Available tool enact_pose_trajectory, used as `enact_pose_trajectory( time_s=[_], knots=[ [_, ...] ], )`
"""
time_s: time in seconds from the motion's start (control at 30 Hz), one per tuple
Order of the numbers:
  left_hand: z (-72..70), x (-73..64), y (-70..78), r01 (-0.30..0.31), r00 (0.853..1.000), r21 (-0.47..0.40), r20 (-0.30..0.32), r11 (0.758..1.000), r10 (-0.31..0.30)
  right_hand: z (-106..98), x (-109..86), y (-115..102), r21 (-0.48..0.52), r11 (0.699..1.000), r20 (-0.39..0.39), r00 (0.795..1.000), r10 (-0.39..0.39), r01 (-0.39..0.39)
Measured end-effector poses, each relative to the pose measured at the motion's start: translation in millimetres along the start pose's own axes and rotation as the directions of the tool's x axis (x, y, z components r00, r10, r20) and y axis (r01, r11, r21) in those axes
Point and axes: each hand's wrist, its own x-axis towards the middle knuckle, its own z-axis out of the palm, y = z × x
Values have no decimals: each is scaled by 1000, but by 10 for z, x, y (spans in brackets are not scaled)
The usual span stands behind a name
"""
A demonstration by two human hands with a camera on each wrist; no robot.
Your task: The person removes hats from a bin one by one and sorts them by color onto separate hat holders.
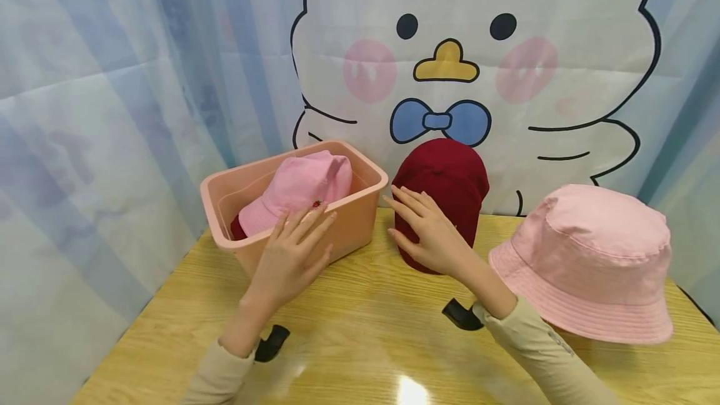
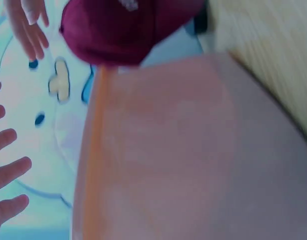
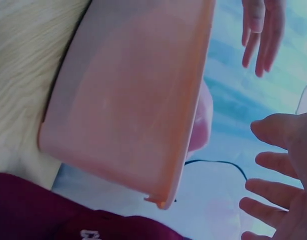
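Not gripping anything: fingers straight on the left hand (image 1: 289,261) in front of the bin (image 1: 351,224), same on the right hand (image 1: 427,230) by the red cap (image 1: 441,167), right of the bin. Should handle light, soft, pretty tough; grab by the stiffer brim. Counting one bin, one red cap, one pink cap (image 1: 306,177) inside, one bucket hat (image 1: 607,255) farther right. Maybe spotting a red bit (image 1: 236,228) inside too, hard to tell.

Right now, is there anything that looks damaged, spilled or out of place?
Nothing is visibly spilled or damaged. Only the pink cap lies tilted in the bin, brim low, so it looks slightly askew.
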Motion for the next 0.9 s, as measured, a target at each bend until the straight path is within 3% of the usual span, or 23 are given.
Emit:
enact_pose_trajectory(
  time_s=[0.27,0.4,0.57,0.7,0.8,0.9],
  knots=[
    [-188,-124,-429,63,989,116,-140,991,-47,139,530,24,-66,994,-16,996,-92,91],
    [-252,-213,-627,122,984,122,-146,985,-104,228,743,72,-100,989,-13,993,-114,112],
    [-305,-327,-797,232,973,136,-51,963,-227,358,972,136,-89,991,12,995,-101,102],
    [-311,-406,-860,304,944,177,75,936,-321,456,1131,137,-68,996,45,997,-55,58],
    [-289,-444,-883,325,925,188,142,927,-353,507,1231,103,-77,997,85,996,-15,22],
    [-262,-459,-894,343,915,172,162,924,-370,544,1309,67,-91,996,131,991,13,-1]
  ],
)
